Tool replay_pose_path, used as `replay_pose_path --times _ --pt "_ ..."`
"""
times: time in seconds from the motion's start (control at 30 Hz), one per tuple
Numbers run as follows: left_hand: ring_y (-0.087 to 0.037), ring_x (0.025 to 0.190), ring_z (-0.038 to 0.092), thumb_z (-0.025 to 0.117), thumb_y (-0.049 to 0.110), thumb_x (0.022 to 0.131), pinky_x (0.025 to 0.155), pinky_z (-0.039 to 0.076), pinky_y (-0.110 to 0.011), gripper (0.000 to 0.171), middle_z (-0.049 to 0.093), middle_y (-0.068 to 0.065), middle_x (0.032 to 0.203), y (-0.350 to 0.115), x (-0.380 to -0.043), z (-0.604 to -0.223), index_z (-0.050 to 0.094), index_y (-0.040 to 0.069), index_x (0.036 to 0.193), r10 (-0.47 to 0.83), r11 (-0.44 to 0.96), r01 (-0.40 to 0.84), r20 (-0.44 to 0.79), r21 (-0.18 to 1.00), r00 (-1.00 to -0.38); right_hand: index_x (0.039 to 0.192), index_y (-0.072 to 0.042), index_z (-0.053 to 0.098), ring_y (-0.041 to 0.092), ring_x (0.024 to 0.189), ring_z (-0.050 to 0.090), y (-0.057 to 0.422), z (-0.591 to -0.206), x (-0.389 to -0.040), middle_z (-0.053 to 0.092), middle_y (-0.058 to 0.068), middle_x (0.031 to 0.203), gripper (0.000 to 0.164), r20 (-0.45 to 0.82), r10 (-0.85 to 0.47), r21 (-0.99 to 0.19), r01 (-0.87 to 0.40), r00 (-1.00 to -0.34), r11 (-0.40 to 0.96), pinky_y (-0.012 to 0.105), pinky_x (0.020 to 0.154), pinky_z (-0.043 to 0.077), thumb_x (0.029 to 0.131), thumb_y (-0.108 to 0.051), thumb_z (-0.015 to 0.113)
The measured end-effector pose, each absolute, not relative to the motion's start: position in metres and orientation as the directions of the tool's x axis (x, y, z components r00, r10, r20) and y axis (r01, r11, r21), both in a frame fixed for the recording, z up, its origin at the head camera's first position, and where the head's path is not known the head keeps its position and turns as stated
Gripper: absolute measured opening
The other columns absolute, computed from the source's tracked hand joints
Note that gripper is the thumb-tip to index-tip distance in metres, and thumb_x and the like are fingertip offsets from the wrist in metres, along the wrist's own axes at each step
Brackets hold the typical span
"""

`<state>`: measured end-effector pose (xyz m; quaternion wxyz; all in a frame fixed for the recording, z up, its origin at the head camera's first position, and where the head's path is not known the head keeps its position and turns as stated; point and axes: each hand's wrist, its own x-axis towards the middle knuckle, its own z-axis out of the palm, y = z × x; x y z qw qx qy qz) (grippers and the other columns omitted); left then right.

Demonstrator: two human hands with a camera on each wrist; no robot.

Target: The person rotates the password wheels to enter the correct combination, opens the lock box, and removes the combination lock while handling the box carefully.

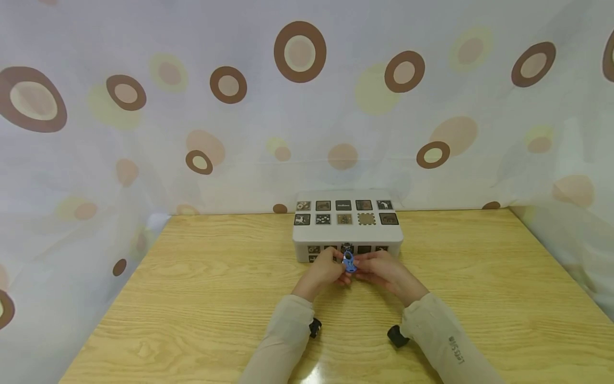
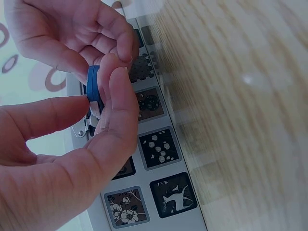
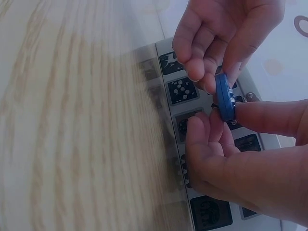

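Note:
A small blue combination padlock [image 1: 349, 263] is at the front of a white box [image 1: 347, 233], by its metal latch [image 2: 81, 130]. From the left side, my left hand [image 1: 322, 272] pinches the padlock between thumb and fingers. My right hand [image 1: 387, 271] pinches it from the other side, its thumb against the face with the small dials [image 3: 232, 102]. In the right wrist view the padlock [image 3: 224, 98] is seen nearly edge-on between both hands. Whether its shackle is through the latch cannot be made out.
The box stands on a wood-grain table [image 1: 230, 298], close to the back curtain [image 1: 259, 117] with its circle pattern. Square printed pictures [image 2: 160, 147] cover the box's lid and front. A black wrist camera [image 1: 397, 336] sits by my right sleeve, another [image 1: 314, 327] by the left.

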<state>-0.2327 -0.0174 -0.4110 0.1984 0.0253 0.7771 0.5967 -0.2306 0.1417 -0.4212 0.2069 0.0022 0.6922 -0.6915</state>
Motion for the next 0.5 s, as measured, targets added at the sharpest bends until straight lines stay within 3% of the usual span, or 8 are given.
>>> replay_pose_path --times 0.3,0.5 --pt "-0.033 0.074 0.069 0.047 -0.008 0.096 0.067 0.058 -0.037 0.017 0.067 -0.028 0.088 -0.0172 -0.2322 -0.4108 0.046 -0.004 0.112 0.274 0.288 -0.200 -0.281 0.936 -0.920 0.116 0.023 0.050 0.011 0.077 0.063 0.1431 -0.4240 -0.2345 0.065 0.002 0.080 0.033 -0.296 -0.286 -0.952 0.304 -0.911 0.016 0.026 0.077 0.055 0.097 -0.005 0.047" --pt "-0.031 0.072 0.069 0.047 -0.008 0.095 0.067 0.058 -0.038 0.016 0.067 -0.028 0.088 -0.0174 -0.2307 -0.4100 0.046 -0.004 0.111 0.277 0.286 -0.196 -0.277 0.938 -0.920 0.121 0.025 0.047 0.013 0.079 0.062 0.1427 -0.4255 -0.2339 0.064 0.004 0.086 0.036 -0.302 -0.296 -0.952 0.300 -0.906 0.055 0.028 0.079 0.055 0.098 -0.003 0.046"
